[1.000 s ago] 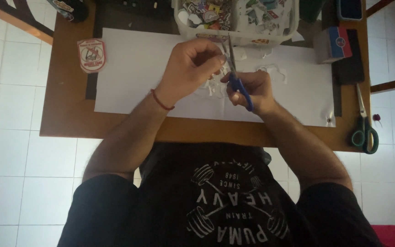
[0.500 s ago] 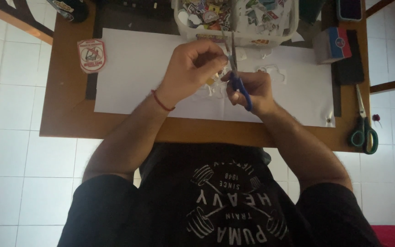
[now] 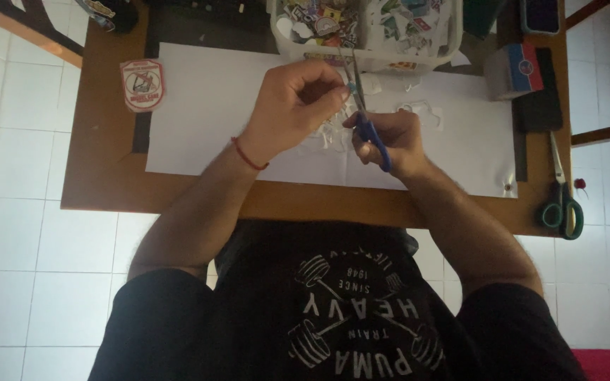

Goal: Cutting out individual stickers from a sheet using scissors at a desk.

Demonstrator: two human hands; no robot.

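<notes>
I see blue-handled scissors (image 3: 372,134), green-handled scissors (image 3: 561,212), a white sheet (image 3: 206,120), a brown table (image 3: 107,176), a red wristband (image 3: 248,155).

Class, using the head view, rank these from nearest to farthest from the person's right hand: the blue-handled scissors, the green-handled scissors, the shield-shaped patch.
1. The blue-handled scissors: held in the right hand, over the white sheet.
2. The green-handled scissors: lying at the table's right edge.
3. The shield-shaped patch: far left, beyond the left hand.
</notes>
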